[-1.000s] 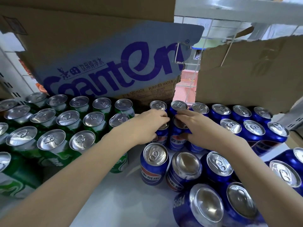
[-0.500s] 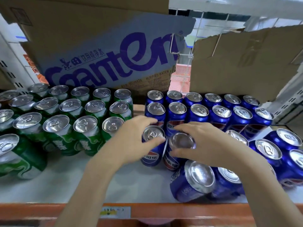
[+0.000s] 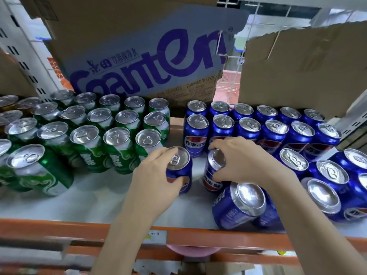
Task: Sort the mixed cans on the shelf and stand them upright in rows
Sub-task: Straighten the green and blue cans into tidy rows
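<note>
A white shelf board (image 3: 95, 201) with an orange front rail (image 3: 59, 227) carries the cans, and cardboard boxes stand along its back edge. The big box (image 3: 139, 56) behind the left half reads "Ganten" in purple, with "PURIFIED WATER" in small print; a plain torn carton (image 3: 301, 66) sits toward the back right corner.

Green cans (image 3: 119, 135) stand upright in rows over the left half of the shelf, their white writing too slanted to read. Blue Pepsi cans (image 3: 248, 126) with Chinese lettering fill two upright rows along the back of the right half. Nearer the front edge on the right the blue cans are loose, and one tipped can (image 3: 238, 207) lies with its base toward the camera just inside the rail.

Compared with half a second ago, both held cans sit a little farther apart and the view has dropped, showing more of the rail and its small label (image 3: 154, 236). The left hand (image 3: 156, 183) curls fingers and thumb round an upright blue can (image 3: 179, 165) near the middle of the shelf. The right hand (image 3: 244, 161) grips a second blue can (image 3: 213, 171) just beside it, tilted slightly, fingers over its rim.
</note>
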`<state>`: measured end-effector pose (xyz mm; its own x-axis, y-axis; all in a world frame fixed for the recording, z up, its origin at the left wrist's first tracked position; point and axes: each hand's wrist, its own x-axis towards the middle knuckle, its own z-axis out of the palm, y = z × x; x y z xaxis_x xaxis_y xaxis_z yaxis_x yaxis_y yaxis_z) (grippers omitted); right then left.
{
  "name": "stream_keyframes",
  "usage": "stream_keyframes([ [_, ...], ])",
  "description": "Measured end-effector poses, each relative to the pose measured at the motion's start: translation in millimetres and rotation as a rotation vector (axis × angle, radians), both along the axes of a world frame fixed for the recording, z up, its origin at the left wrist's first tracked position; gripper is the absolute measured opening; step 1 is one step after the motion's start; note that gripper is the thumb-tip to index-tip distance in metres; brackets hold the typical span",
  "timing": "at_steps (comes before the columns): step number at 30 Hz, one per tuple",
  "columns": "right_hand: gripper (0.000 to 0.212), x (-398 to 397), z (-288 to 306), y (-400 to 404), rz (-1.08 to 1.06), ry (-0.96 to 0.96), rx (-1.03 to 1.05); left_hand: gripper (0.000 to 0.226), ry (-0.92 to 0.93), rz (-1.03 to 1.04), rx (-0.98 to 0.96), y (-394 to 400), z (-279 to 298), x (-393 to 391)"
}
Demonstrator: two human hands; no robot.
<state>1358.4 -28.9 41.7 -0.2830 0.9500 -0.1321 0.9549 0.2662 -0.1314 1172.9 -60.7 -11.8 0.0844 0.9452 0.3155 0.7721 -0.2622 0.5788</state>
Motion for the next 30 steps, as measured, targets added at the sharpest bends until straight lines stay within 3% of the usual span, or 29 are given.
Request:
stream_keyframes([
  [9, 0.053, -46.0, 14.4, -19.2, 0.116, 0.132, 0.154, 0.062, 0.044, 0.276, -0.081, -30.0, 1.4, -28.9],
  [14, 0.055, -72.0, -15.8, -39.3, 0.114, 0.272, 0.125, 0.061, 0.033, 0.367, -0.093, -45.1, 4.2, -38.3],
  [19, 0.052, -64.8, -49.6, -51.8, -0.008, 0.444, 0.059, 0.063, 0.014, 0.327, -0.103, -44.9, 6.1, -50.5],
  [23, 0.054, -62.5, -65.3, -50.9, -0.074, 0.364, -0.063, 0.061, 0.026, 0.274, -0.105, -40.7, 6.7, -57.7],
  [30, 0.094, -89.5, -67.8, -32.8, -0.137, 0.212, -0.181, 0.051, -0.003, 0.054, -0.139, -30.7, 0.3, -81.6],
])
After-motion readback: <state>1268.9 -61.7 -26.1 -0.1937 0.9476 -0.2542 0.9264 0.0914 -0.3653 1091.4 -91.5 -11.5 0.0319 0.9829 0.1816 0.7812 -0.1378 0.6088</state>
